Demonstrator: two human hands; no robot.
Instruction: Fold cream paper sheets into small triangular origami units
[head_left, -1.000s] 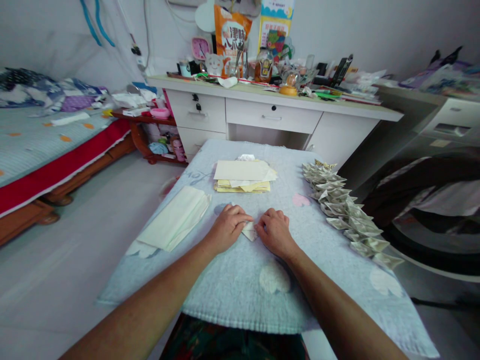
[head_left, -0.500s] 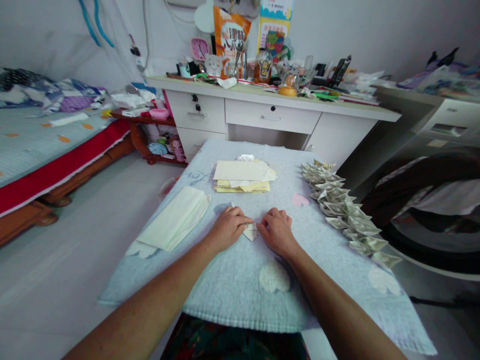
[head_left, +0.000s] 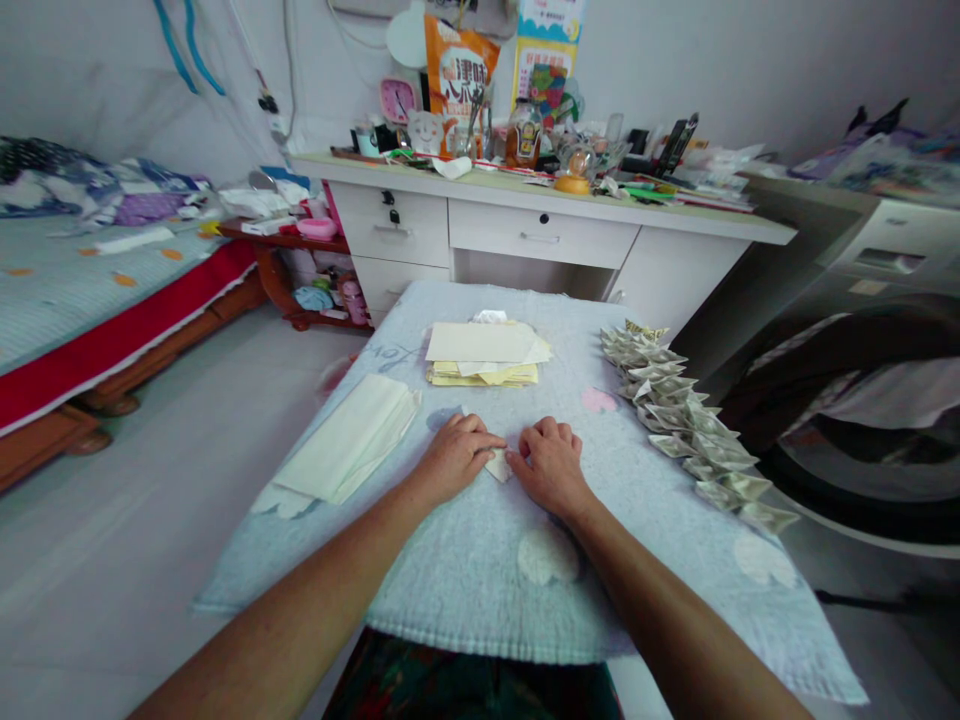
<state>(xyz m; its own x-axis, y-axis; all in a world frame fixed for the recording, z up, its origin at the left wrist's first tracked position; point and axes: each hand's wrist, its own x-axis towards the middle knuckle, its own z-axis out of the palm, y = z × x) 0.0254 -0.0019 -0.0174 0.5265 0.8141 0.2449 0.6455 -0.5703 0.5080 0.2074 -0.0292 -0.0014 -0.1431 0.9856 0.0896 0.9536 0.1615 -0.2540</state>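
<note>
A small piece of folded paper (head_left: 498, 465) lies on the cloth-covered table, mostly hidden under my fingers. My left hand (head_left: 459, 452) grips it from the left, fingers curled and pressed together. From the right, my right hand (head_left: 551, 460) touches the paper's edge with its thumb and curled fingers. Beyond the hands sits a stack of cream and yellow paper sheets (head_left: 484, 343). Left of my left hand lies a pile of pale paper sheets (head_left: 349, 435). Folded paper pieces with pointed ends (head_left: 682, 410) stand in rows along the table's right side.
The table wears a light blue cloth (head_left: 465, 590). Behind it stands a white desk (head_left: 540, 225) crowded with jars, a pink clock (head_left: 397, 100) and an orange bag (head_left: 459, 80). A bed (head_left: 112, 280) is at the left, a washing machine (head_left: 892, 250) at the right.
My right hand has shifted slightly left over the folded paper, covering more of it. My left hand stays nearly in place.
</note>
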